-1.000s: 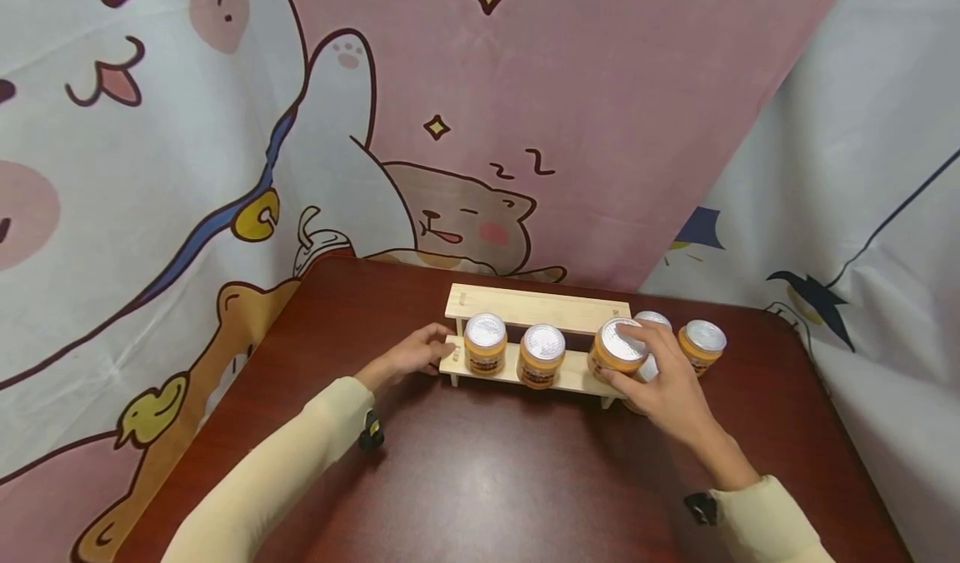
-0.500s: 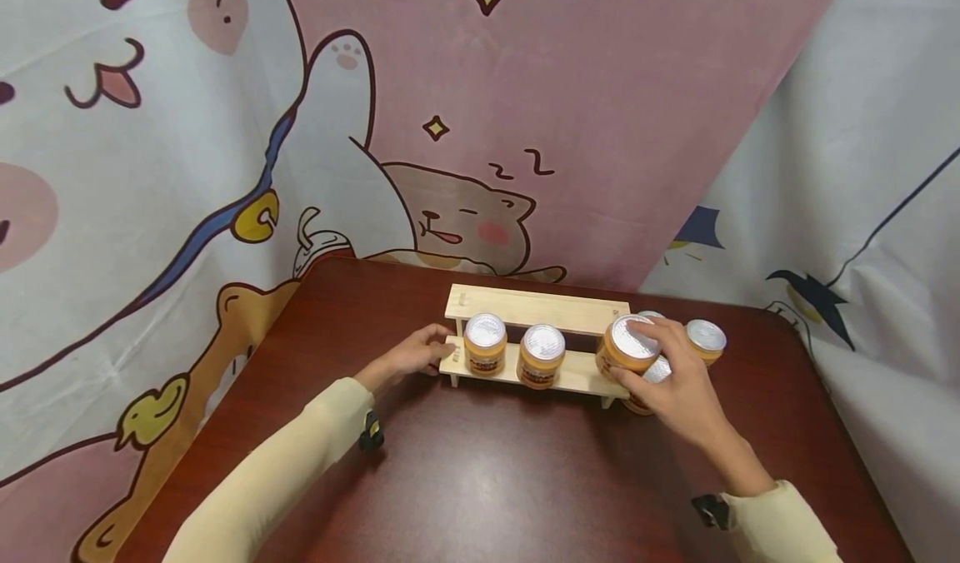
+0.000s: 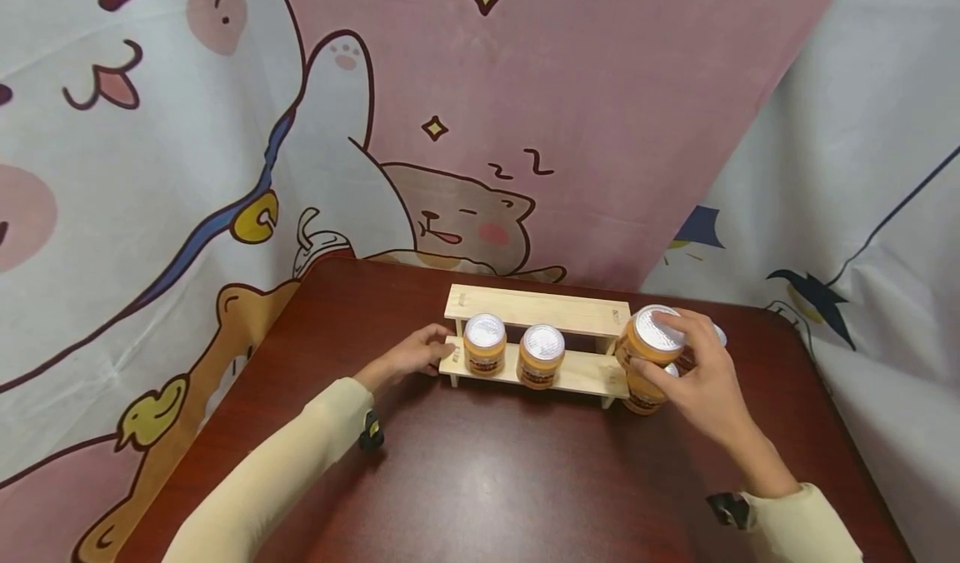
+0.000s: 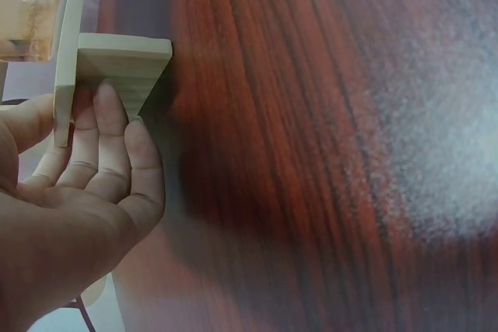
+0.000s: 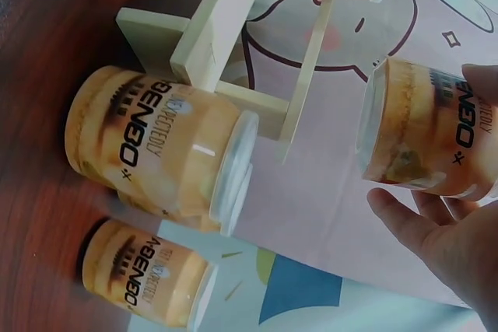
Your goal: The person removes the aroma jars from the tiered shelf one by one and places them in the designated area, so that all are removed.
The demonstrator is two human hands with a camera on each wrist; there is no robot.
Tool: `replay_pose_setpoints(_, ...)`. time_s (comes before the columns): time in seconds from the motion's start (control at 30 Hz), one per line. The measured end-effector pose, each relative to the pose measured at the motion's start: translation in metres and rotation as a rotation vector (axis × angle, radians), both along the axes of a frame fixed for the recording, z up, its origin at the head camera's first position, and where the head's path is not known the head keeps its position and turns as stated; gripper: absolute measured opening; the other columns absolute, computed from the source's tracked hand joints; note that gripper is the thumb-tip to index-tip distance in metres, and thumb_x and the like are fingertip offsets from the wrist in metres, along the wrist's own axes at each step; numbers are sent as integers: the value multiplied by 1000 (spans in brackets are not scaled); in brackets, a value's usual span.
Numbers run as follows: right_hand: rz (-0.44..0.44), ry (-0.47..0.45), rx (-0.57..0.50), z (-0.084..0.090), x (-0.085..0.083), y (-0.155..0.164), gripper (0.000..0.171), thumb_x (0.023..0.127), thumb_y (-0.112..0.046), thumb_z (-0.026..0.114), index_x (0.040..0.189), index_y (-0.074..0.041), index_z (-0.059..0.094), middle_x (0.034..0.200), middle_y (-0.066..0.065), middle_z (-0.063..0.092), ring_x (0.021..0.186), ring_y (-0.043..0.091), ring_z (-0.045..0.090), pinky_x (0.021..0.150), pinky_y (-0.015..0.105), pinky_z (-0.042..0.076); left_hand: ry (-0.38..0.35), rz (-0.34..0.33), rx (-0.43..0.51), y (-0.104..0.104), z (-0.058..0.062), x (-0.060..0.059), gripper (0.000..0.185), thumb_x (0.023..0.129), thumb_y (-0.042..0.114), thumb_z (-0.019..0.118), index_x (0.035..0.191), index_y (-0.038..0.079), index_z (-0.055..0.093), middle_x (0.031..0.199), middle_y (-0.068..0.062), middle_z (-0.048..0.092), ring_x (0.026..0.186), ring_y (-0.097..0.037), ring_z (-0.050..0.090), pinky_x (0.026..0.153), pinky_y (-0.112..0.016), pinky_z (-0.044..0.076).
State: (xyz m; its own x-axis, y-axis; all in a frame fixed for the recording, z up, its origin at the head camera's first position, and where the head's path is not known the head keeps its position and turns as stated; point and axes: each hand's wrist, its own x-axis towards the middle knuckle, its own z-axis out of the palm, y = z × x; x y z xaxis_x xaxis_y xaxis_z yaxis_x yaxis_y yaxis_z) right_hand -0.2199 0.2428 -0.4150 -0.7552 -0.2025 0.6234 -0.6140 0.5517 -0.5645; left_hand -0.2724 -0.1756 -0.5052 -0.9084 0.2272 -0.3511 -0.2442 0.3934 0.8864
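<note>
A two-step wooden rack [image 3: 540, 307] stands at the back of the table. My left hand [image 3: 414, 351] holds the left end of its lower step; in the left wrist view, the thumb lies on one side of the board and curled fingers on the other. Two orange jars with silver lids, a left jar [image 3: 485, 344] and a middle jar [image 3: 542, 356], stand on that step. My right hand [image 3: 701, 371] grips another such jar [image 3: 647, 335] by its lid and side, raised just beyond the rack's right end. Its base [image 5: 369, 126] shows in the right wrist view.
Beneath the raised jar, a standing jar [image 3: 643, 396] is close to the rack's right leg. Farther right, another jar [image 5: 148, 277] stands on the dark red table [image 3: 480, 463]. A printed cartoon cloth [image 3: 600, 113] hangs behind the table.
My right hand has carried its jar to the right, from over the lower step's right end to past it, above the standing jars. My left hand stays on the rack.
</note>
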Motion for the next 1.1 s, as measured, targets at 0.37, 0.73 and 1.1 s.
replay_pose_setpoints(0.37, -32, -20, -57, 5, 0, 8, 74, 64, 14, 86, 131, -3, 61, 130, -17, 45, 111, -5, 50, 81, 1, 41, -9, 13, 3, 0, 1, 1, 37, 103, 24, 56, 134, 6, 48, 104, -9, 68, 86, -17, 65, 81, -39, 56)
replay_pose_setpoints(0.73, -58, -36, -50, 5, 3, 15, 73, 65, 12, 86, 132, -4, 61, 130, -18, 45, 112, -5, 48, 79, 1, 41, 1, 8, 3, 1, 3, 1, 37, 103, 25, 55, 134, 5, 48, 104, -10, 68, 86, -17, 65, 79, -40, 56)
replay_pose_setpoints(1.1, -110, -45, -41, 4, 4, 23, 74, 64, 9, 88, 131, -5, 61, 128, -21, 46, 102, -4, 47, 68, 4, 38, -4, 6, 2, 0, 2, 1, 37, 103, 24, 55, 134, 5, 48, 104, -10, 68, 87, -17, 66, 79, -39, 56)
